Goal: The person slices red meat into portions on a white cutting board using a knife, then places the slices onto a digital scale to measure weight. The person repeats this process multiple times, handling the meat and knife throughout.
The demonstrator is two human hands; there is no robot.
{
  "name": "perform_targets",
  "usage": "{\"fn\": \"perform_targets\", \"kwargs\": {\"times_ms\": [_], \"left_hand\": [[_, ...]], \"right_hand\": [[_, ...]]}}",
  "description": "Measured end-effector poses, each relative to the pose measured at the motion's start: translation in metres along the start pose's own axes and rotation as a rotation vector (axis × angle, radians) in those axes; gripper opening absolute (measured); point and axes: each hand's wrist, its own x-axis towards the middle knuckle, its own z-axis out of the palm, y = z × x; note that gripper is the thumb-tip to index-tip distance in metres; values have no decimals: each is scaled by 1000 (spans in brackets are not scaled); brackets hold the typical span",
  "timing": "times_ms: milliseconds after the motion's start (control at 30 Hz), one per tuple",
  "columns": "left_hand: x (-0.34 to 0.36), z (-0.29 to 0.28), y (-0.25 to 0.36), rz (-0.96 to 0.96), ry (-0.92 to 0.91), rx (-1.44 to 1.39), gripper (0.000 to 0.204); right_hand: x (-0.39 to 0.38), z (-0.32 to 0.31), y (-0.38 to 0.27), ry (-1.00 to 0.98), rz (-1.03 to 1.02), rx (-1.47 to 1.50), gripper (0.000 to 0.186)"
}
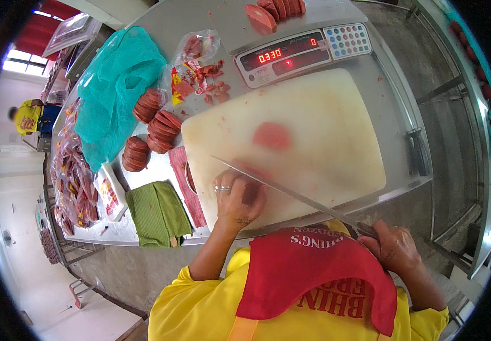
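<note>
My right hand (393, 247) grips a long, thin knife (302, 198) by its handle, at the lower right. The blade slants up and left across the white cutting board (336, 119). At the board's near left part, my left hand (238, 199), with a ring on one finger, is closed around a short reddish-brown chunk of processed meat (251, 192). The blade passes just beyond this chunk, and reddish meat shows blurred past it. A round pink meat slice (272, 136) lies flat farther up the board.
Behind the board stands a scale (285, 55) with a lit red display. Stacked meat slices (163, 129) sit left of the board, near a teal net cloth (117, 85), a green cloth (157, 213) and bagged meat (75, 176). Another person (28, 116) is far left.
</note>
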Motion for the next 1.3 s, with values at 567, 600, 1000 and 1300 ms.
{"fn": "perform_targets", "kwargs": {"times_ms": [567,600,1000,1300], "left_hand": [[-7,9,-8,22,47,16,42],[-7,9,-8,16,47,15,42],[0,6,-6,2,22,-48,34],[79,-31,-60,-192,-713,-408,24]], "right_hand": [[18,-38,-4,-261,87,-112,50],[20,-37,-5,-273,83,-96,50],[111,26,-36,-156,-219,83,51],[115,35,-42,32,-341,108,51]]}}
